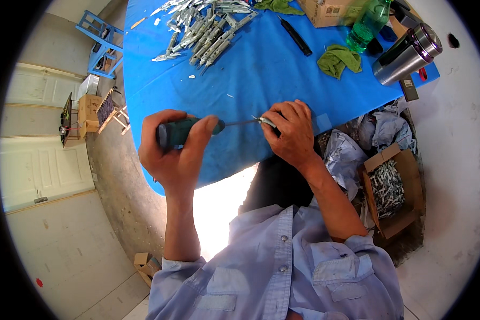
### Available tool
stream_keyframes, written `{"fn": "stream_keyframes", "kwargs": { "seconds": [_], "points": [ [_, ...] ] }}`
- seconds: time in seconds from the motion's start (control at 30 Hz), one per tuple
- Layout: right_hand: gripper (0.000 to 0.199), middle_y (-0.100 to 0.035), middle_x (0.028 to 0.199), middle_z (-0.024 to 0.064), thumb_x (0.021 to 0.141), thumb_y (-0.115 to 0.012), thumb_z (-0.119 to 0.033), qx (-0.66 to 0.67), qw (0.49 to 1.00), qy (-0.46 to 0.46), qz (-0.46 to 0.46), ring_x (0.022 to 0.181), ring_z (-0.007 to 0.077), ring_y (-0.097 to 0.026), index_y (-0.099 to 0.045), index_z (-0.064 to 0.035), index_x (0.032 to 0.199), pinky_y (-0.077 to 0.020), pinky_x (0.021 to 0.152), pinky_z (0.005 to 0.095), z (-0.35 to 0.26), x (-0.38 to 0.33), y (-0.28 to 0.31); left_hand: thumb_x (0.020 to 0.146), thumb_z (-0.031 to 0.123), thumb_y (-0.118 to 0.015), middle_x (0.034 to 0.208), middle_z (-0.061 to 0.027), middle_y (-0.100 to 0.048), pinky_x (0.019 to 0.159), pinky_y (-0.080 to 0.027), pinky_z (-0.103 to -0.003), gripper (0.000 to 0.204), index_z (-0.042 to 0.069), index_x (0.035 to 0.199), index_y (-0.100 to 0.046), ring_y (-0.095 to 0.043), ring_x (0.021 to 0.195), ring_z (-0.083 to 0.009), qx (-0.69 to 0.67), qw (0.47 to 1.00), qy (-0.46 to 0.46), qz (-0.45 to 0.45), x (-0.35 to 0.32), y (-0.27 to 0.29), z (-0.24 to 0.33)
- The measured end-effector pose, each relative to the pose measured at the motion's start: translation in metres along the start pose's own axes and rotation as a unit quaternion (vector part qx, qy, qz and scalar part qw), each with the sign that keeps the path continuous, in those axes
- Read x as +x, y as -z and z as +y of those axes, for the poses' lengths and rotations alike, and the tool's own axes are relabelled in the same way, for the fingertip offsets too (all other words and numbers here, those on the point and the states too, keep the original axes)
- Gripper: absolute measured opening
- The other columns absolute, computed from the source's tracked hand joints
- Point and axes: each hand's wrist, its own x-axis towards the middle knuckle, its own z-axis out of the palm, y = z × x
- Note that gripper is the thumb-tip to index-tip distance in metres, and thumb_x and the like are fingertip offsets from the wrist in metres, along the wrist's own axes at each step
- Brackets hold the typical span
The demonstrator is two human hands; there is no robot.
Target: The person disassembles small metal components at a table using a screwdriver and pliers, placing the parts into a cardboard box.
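Observation:
My left hand (pixel 172 152) is closed around the thick dark green handle of a screwdriver (pixel 181 132). Its thin shaft (pixel 240 123) points right, with the tip meeting a small pale metal part (pixel 268 122). That part is pinched in the fingers of my right hand (pixel 292 132), which hide much of it. Both hands are over the near edge of the blue-covered table (pixel 224 98). Farther off on the cloth lies a heap of slim silvery metal parts (pixel 210 34), similar in colour to the held one.
A black pen-like tool (pixel 294 36), a green rag (pixel 338 61), a green bottle (pixel 368 26), a steel flask (pixel 405 57) and a cardboard box (pixel 325 13) occupy the far right. Below the table's right side, an open carton (pixel 388 186) holds many small metal pieces beside crumpled plastic bags (pixel 344 157).

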Motion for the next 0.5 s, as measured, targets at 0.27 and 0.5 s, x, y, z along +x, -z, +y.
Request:
{"fn": "stream_keyframes", "kwargs": {
  "seconds": [0.27, 0.5],
  "points": [
    [0.011, -0.066, 0.100, 0.0036, 0.082, -0.076, -0.013, 0.000, 1.000, -0.003, -0.008, 0.103, 0.0252, -0.063, -0.072, -0.0108, 0.092, -0.0404, 0.106, 0.0486, -0.002, -0.001, -0.001, 0.071, 0.011, -0.097, 0.068, -0.0011, -0.062, 0.053, -0.045, -0.023, 0.036, 0.005, 0.086, -0.064, -0.055, 0.061, -0.0062, 0.064, 0.989, -0.133, -0.015, 0.016, -0.014, 0.010],
    [0.012, -0.065, 0.101, 0.0037, 0.082, -0.076, -0.015, -0.003, 1.000, 0.000, -0.016, 0.105, 0.0255, -0.062, -0.072, -0.0118, 0.093, -0.0391, 0.107, 0.0490, 0.002, -0.002, -0.002, 0.076, 0.011, -0.094, 0.067, 0.0038, -0.054, 0.052, -0.037, -0.020, 0.034, 0.005, 0.082, -0.061, -0.048, 0.061, -0.0020, 0.019, 0.986, -0.158, -0.053, 0.029, -0.036, 0.011]
  ]
}}
